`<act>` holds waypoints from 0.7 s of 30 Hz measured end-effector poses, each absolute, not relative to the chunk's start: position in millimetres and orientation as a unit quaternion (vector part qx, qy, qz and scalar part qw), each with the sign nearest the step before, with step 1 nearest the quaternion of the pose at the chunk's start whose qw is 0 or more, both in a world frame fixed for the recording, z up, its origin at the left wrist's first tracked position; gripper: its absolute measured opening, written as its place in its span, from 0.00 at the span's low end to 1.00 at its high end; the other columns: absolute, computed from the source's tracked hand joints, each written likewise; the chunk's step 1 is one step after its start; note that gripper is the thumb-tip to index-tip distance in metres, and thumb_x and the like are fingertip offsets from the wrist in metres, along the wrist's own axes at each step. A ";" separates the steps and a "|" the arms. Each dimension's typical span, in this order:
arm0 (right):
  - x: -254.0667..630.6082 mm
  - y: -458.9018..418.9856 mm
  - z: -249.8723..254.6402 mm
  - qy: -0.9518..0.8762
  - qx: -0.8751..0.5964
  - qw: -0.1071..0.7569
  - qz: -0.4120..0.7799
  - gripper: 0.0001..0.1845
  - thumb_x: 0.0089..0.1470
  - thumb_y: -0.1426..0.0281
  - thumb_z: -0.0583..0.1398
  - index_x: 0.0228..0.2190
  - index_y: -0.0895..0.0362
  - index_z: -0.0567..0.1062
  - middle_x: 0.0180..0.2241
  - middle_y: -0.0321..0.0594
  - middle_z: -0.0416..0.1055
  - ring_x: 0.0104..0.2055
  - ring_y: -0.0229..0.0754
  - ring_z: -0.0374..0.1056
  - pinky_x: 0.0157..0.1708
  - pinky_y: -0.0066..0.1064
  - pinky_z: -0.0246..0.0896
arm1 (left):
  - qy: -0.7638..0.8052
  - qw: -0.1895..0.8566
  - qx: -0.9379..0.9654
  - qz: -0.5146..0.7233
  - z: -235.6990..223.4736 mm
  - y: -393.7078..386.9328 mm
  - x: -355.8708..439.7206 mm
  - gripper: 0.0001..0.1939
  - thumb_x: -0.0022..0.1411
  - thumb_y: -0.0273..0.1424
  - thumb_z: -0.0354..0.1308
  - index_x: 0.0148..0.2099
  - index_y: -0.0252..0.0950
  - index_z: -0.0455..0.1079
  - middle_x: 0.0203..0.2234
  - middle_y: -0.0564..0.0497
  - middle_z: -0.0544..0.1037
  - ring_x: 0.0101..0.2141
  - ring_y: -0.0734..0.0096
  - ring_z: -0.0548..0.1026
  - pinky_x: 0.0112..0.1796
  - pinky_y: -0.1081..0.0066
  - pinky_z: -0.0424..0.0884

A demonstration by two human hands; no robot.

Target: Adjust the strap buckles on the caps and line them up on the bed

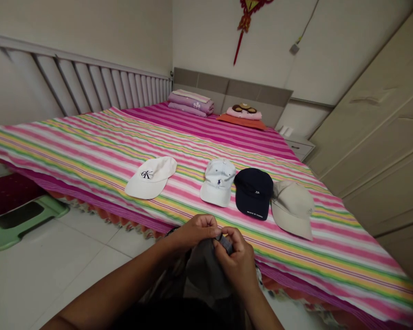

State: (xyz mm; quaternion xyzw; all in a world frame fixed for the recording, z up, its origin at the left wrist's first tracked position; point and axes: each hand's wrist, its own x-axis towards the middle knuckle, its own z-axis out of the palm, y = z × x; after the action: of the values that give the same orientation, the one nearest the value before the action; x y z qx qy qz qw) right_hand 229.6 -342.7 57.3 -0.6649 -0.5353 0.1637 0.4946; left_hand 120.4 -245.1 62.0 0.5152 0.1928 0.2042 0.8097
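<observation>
Close to my body, in front of the bed edge, my left hand (203,230) and my right hand (237,256) meet over a dark grey cap (203,266). Both sets of fingers pinch its narrow grey strap (226,244). The cap hangs below them, its lower part lost in shadow. Beyond the hands, a white cap with black letters (151,178) lies on the bed to the left. A pale blue cap (219,182), a navy cap (254,192) and a beige cap (292,208) sit side by side to the right, the last two touching.
A striped sheet (99,151) covers the bed. Folded purple bedding (191,103) and a pink pillow on orange cloth (242,119) rest by the headboard (206,85). At left are a white railing (89,78) and a green stool (25,222); wardrobe doors (375,133) line the right.
</observation>
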 end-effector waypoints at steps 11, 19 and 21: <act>240.4 -346.7 65.4 -0.511 -0.639 0.532 0.215 0.07 0.42 0.72 0.59 0.29 0.54 0.68 0.18 0.29 0.61 0.19 0.34 0.56 0.20 0.26 0.51 | 0.157 0.844 0.469 0.207 63.8 -238.0 117.5 0.16 0.46 0.35 0.60 0.22 0.33 0.55 0.20 0.52 0.69 0.20 0.81 0.60 0.22 0.78 0.50; 246.0 -350.6 74.4 -0.479 -0.646 0.539 0.250 0.07 0.39 0.73 0.60 0.26 0.56 0.68 0.19 0.30 0.62 0.19 0.32 0.55 0.19 0.25 0.50 | 0.162 0.820 0.520 0.174 62.8 -232.3 115.0 0.13 0.44 0.33 0.60 0.23 0.32 0.60 0.23 0.52 0.68 0.22 0.80 0.61 0.25 0.77 0.55; 246.8 -350.1 77.4 -0.449 -0.627 0.564 0.296 0.08 0.38 0.73 0.61 0.25 0.57 0.67 0.19 0.30 0.61 0.19 0.31 0.55 0.18 0.24 0.49 | 0.149 0.818 0.536 0.148 61.2 -231.5 115.9 0.12 0.44 0.32 0.61 0.22 0.32 0.60 0.21 0.53 0.67 0.22 0.80 0.61 0.25 0.77 0.54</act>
State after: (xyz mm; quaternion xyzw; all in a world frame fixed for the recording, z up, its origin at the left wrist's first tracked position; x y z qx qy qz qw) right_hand 246.8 -350.1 77.4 -0.6268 -0.4490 0.2963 0.5637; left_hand 115.9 -231.5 61.2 0.5361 0.1491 0.1477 0.8176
